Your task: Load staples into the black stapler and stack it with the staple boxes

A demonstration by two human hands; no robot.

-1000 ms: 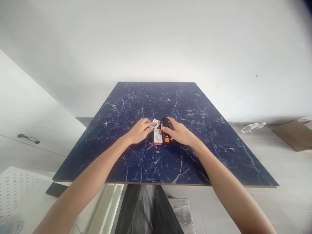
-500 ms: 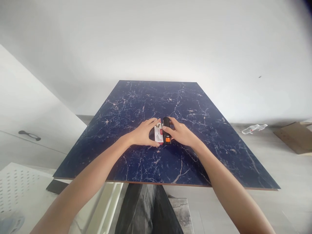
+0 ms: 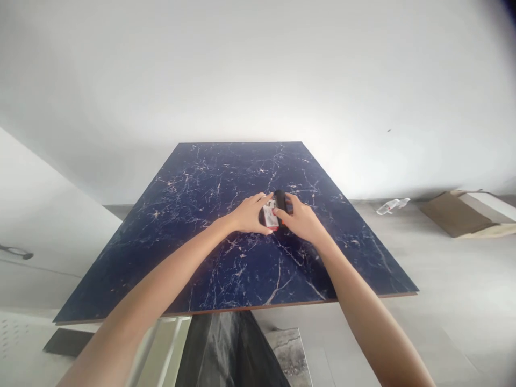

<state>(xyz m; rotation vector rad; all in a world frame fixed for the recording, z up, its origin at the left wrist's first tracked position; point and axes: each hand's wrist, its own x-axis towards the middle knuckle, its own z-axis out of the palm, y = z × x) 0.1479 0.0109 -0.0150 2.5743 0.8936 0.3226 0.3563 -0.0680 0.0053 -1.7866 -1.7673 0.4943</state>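
Note:
My left hand (image 3: 248, 214) is around a small red-and-white printed box (image 3: 270, 214), with its thumb at the near end and fingers at the far end. My right hand (image 3: 302, 217) grips a slim black object (image 3: 279, 199) with an orange part, largely covered by my fingers. Box and black object are side by side, touching or nearly so, at a slight tilt over the dark blue marbled tabletop (image 3: 226, 258). My right thumb reaches across toward the box's right edge. The exact kind of the black object is hard to make out.
Behind the table rises a white wall (image 3: 242, 70). On the floor at right lie a clear plastic bottle (image 3: 393, 206) and an open cardboard box (image 3: 459, 212). A white cabinet door with a dark handle (image 3: 18, 251) is at left. Black fabric (image 3: 226, 349) shows below the table's front edge.
The view has swung right. Both hands have moved right over the table with the box and black object, which are now tilted, and the orange part is more covered.

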